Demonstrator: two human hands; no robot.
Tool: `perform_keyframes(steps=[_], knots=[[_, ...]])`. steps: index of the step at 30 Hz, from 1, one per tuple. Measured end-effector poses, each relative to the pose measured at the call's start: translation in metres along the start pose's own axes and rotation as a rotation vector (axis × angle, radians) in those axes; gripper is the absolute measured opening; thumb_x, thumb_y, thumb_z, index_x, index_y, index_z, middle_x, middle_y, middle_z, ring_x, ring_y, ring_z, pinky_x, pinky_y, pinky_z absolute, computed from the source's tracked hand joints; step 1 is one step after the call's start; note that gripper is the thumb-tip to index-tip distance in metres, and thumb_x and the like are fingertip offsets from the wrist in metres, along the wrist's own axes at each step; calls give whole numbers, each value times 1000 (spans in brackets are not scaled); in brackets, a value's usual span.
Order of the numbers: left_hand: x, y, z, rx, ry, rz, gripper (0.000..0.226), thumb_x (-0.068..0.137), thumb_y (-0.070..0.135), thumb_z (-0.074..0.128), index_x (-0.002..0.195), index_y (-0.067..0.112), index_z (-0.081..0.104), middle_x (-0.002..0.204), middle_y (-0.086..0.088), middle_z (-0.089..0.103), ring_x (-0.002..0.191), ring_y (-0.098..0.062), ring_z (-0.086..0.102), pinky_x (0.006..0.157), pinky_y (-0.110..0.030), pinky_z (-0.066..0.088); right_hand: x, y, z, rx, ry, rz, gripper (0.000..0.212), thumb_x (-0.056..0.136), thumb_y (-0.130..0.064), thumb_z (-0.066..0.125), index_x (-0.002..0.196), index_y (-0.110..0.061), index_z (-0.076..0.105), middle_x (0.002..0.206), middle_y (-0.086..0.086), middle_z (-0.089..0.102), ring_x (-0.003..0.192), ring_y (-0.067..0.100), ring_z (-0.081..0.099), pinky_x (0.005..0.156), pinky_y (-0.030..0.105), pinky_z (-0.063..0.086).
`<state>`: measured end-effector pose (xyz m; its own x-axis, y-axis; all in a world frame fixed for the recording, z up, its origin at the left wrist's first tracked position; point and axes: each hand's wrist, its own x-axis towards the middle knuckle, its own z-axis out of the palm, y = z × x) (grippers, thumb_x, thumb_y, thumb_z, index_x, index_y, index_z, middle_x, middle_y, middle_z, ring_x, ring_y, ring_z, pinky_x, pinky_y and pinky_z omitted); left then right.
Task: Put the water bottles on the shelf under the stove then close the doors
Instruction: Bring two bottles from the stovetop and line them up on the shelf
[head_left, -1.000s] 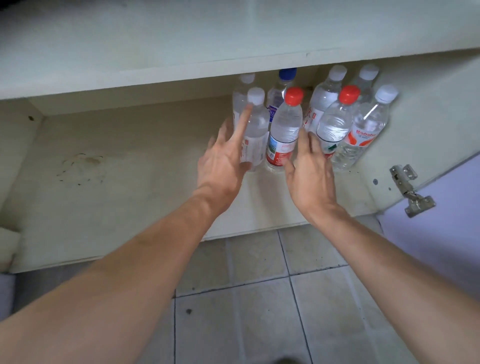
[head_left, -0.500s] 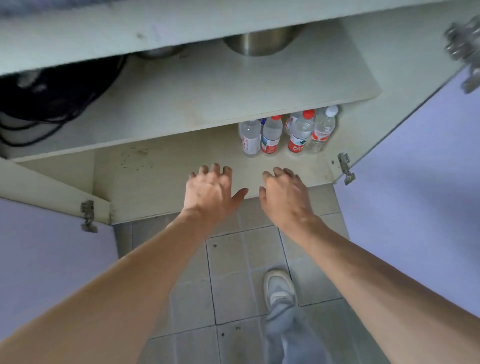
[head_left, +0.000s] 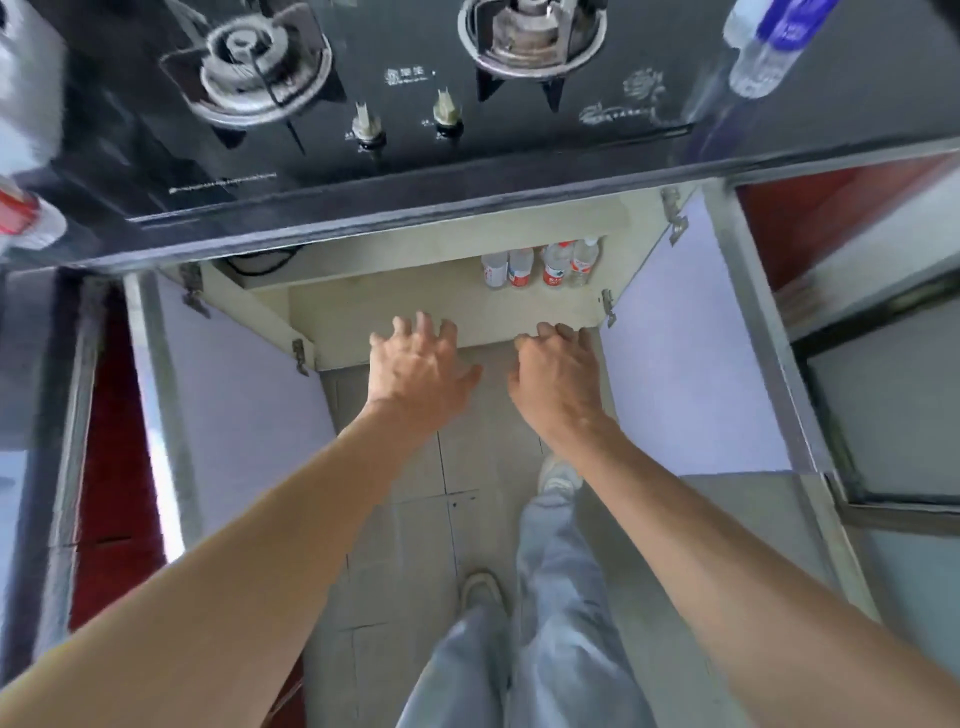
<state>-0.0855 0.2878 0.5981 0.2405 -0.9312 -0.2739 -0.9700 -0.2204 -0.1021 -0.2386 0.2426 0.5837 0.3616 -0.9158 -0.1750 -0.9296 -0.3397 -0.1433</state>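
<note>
Several clear water bottles (head_left: 540, 266) with red and white labels stand at the right back of the cream lower shelf (head_left: 395, 312) under the black stove (head_left: 395, 104). Both cabinet doors hang open: the left door (head_left: 228, 395) and the right door (head_left: 691, 364), pale inside. My left hand (head_left: 421, 371) and my right hand (head_left: 558, 371) hover side by side in front of the shelf edge, fingers loosely bent, holding nothing. Neither hand touches a bottle or a door.
A blue-labelled bottle (head_left: 769, 47) lies on the counter at the top right, and a red-labelled one (head_left: 26, 218) at the far left edge. My legs and shoes (head_left: 519, 597) stand on the tiled floor between the doors. Red cabinet fronts flank both sides.
My hands left the bottles and drew back out of the cabinet. The view rose from inside the shelf to above the stove, with both open doors now in sight.
</note>
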Motion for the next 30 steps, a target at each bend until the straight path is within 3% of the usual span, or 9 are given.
perform_keyframes(steps=[3,7,11,13,18,22,30], knots=[[-52,4,-54,-14,21,-28,71,103,76,38,150,24,49,147,-12,51,134,-35,49,104,-53,49,-54,4,-50,8,34,13,16,95,-17,64,105,-13,76,106,10,70,109,35,63,109,51,44],[-109,18,-111,-45,124,-10,69,104,73,40,154,26,48,147,-11,51,133,-37,50,105,-55,49,-118,12,-104,29,84,28,18,98,-20,66,110,-10,74,116,13,70,119,38,62,118,58,39],[-152,43,-157,-44,213,7,68,103,72,43,153,27,49,161,-11,44,142,-39,46,114,-62,44,-161,29,-159,25,134,15,46,102,-24,64,146,-11,62,142,17,63,136,39,55,123,60,35],[-169,56,-176,-33,258,-4,65,102,70,48,149,25,56,168,-11,36,147,-41,43,118,-64,41,-179,42,-187,-11,179,15,58,99,-23,68,154,-11,55,153,22,56,142,42,51,124,63,33],[-205,97,-211,-118,372,22,64,100,63,61,149,22,60,167,-12,43,145,-44,47,118,-64,43,-219,83,-243,37,334,41,61,101,-26,65,158,-13,48,157,20,51,142,40,49,123,60,36],[-218,136,-232,-149,449,51,66,100,64,63,154,27,57,164,-11,49,144,-41,51,119,-59,44,-242,126,-263,43,354,67,62,102,-30,62,160,-16,46,155,16,52,140,38,50,123,59,36],[-220,221,-249,-170,509,124,71,99,70,60,156,29,55,162,-8,52,145,-38,52,120,-57,43,-274,202,-278,126,475,125,66,93,-23,82,153,-10,58,154,26,56,142,47,56,116,64,46]])
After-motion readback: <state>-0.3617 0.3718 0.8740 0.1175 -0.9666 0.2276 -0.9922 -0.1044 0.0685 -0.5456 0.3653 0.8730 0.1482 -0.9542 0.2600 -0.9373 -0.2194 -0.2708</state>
